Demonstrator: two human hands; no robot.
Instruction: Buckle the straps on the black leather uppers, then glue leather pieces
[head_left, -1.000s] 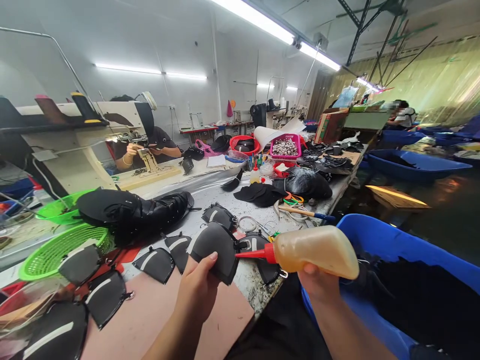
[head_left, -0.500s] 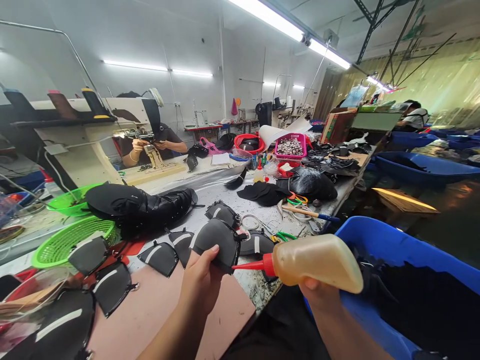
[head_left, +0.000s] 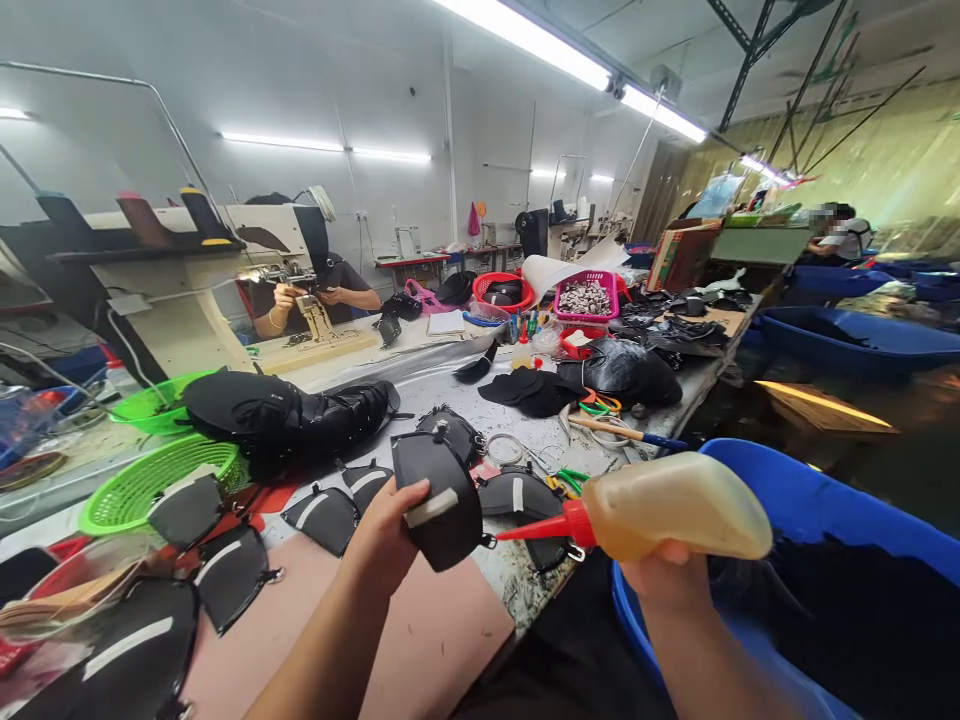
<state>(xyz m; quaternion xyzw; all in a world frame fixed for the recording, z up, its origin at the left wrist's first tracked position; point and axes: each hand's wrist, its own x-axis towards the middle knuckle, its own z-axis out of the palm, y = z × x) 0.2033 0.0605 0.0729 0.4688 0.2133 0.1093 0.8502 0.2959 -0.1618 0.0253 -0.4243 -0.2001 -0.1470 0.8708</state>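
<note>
My left hand (head_left: 384,540) is closed on a black curved panel (head_left: 442,472), thumb on its face. The panel bears a pale strip and has small metal fittings at its corners. In my right hand (head_left: 664,580) is a translucent squeeze bottle (head_left: 675,505) of amber liquid, lying nearly level. Its red pointed nozzle (head_left: 540,528) reaches left to the panel's lower right corner, beside a metal fitting; whether they touch I cannot tell. Similar panels with pale strips lie around, one (head_left: 517,492) just behind the nozzle and another (head_left: 232,575) on the pink board (head_left: 427,640).
A blue tub (head_left: 757,470) with black material stands at the right. Green baskets (head_left: 150,490) and a stack of black pieces (head_left: 292,410) are at the left. Scissors (head_left: 570,480) and a blue-handled tool (head_left: 637,435) lie behind. Across the table a person (head_left: 345,285) works at a sewing machine.
My left hand has turned the panel, bringing its pale strip and a corner fitting into view. My right hand has moved the bottle slightly right, its nozzle still near the panel's edge.
</note>
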